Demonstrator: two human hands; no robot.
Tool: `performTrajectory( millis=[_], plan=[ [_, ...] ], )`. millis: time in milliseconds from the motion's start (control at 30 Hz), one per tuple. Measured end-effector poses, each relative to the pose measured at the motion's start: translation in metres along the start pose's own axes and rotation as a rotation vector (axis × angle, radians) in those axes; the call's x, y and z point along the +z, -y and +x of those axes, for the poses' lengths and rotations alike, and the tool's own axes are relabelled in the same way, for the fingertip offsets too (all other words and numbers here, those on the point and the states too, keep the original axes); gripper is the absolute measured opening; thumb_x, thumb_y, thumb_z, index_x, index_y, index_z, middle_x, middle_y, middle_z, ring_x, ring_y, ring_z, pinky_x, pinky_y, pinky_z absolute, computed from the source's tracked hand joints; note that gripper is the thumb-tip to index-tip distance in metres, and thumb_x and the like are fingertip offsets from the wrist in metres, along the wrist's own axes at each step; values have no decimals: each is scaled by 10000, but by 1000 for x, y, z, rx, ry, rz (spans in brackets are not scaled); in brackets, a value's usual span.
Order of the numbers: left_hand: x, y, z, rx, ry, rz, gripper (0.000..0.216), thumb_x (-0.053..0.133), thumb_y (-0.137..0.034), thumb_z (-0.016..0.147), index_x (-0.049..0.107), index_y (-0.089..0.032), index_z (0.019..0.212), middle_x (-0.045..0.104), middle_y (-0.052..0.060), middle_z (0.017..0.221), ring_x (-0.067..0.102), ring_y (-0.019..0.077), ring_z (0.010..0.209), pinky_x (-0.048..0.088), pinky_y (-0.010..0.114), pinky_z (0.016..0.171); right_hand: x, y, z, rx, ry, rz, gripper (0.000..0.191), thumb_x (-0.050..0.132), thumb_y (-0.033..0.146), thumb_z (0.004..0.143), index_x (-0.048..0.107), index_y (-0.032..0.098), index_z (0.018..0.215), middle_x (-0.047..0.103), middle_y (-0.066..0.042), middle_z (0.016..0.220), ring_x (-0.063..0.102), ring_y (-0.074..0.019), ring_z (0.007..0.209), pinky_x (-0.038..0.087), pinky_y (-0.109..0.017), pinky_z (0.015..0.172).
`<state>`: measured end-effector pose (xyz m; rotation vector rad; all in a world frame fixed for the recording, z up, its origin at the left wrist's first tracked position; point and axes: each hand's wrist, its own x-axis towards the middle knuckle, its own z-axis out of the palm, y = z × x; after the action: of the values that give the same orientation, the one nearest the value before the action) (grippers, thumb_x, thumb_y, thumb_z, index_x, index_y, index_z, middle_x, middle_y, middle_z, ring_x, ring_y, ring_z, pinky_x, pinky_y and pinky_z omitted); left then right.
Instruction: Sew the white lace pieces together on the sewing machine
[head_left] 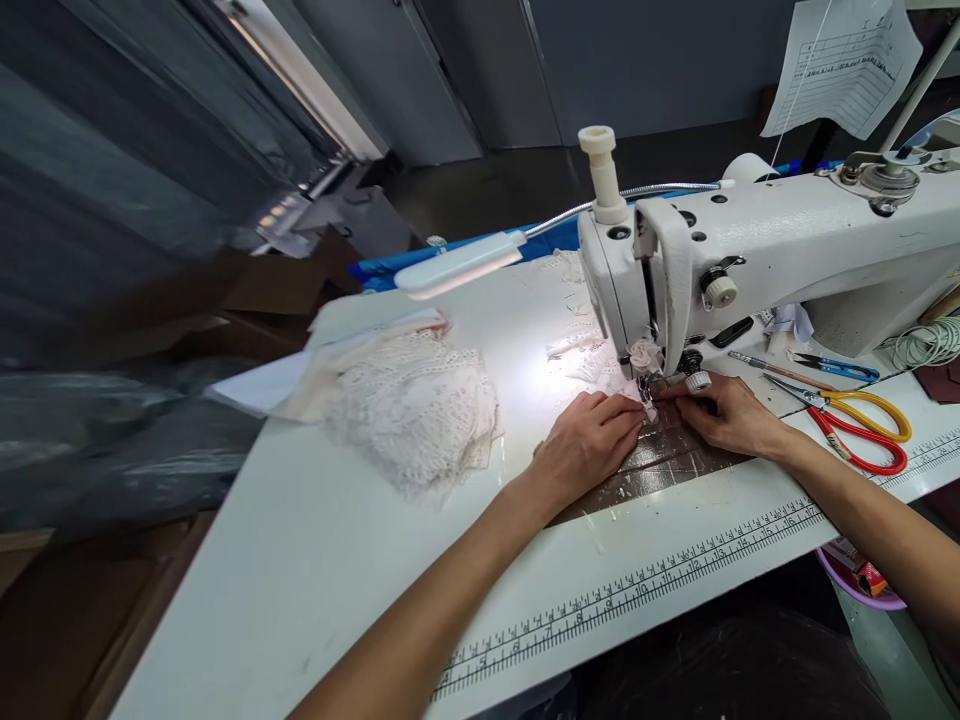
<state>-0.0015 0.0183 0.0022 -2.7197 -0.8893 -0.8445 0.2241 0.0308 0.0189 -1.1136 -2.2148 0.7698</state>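
A white sewing machine [787, 250] stands at the right of a white table [315, 540]. My left hand [589, 445] lies on the machine bed just left of the needle, fingers together, pressing a small white lace piece [646, 408] at the presser foot. From the right, my right hand [724, 412] reaches in with its fingertips pinched on the same piece beside the needle. A strong lamp glare covers the cloth around the needle.
A heap of white lace [416, 410] lies left of the hands. Red and yellow scissors [855, 425], blue snips [836, 368] and a pencil-like tool [772, 368] rest right of the machine. A ruler strip [675, 575] runs along the table's front edge. Cardboard boxes [247, 300] stand behind.
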Motion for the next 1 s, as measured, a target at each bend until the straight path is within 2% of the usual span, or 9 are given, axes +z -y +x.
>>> performTrajectory(
  millis=[133, 267, 500, 667, 1000],
  plan=[
    [0, 0, -1, 9, -7, 13, 177, 473, -156, 982, 645, -133, 949, 716, 55, 934, 621, 162, 709, 528, 321, 638, 1, 7, -1, -23, 0, -80, 271, 530, 137, 887, 746, 154, 1051, 702, -59, 860, 613, -133, 706, 468, -231, 663],
    [1, -2, 0, -15, -71, -6, 148, 478, -127, 975, 625, -130, 956, 708, 67, 934, 648, 161, 750, 547, 311, 655, 1, 9, -2, -33, 14, -149, 285, 537, 133, 889, 743, 155, 1084, 701, -70, 873, 596, -137, 699, 461, -230, 656],
    [3, -6, 5, -137, -179, -61, 124, 472, -131, 980, 584, -133, 926, 657, 68, 853, 654, 144, 799, 582, 266, 688, 7, -2, -5, -154, 121, -234, 346, 545, 174, 897, 703, 224, 1201, 648, -92, 1048, 613, -171, 824, 522, -319, 792],
    [5, -6, 4, -80, -139, -3, 126, 478, -143, 978, 580, -153, 905, 685, 49, 849, 650, 155, 752, 546, 298, 648, 10, -2, -7, -183, 159, -284, 348, 532, 180, 906, 701, 238, 1205, 606, -110, 1095, 592, -188, 873, 540, -353, 796],
    [1, -4, 1, -10, -47, 99, 143, 483, -151, 974, 618, -153, 928, 723, 43, 913, 629, 157, 718, 481, 321, 629, 8, 0, -7, -169, 162, -260, 335, 553, 148, 882, 728, 247, 1150, 611, -100, 1037, 588, -186, 846, 534, -347, 787]
  ],
)
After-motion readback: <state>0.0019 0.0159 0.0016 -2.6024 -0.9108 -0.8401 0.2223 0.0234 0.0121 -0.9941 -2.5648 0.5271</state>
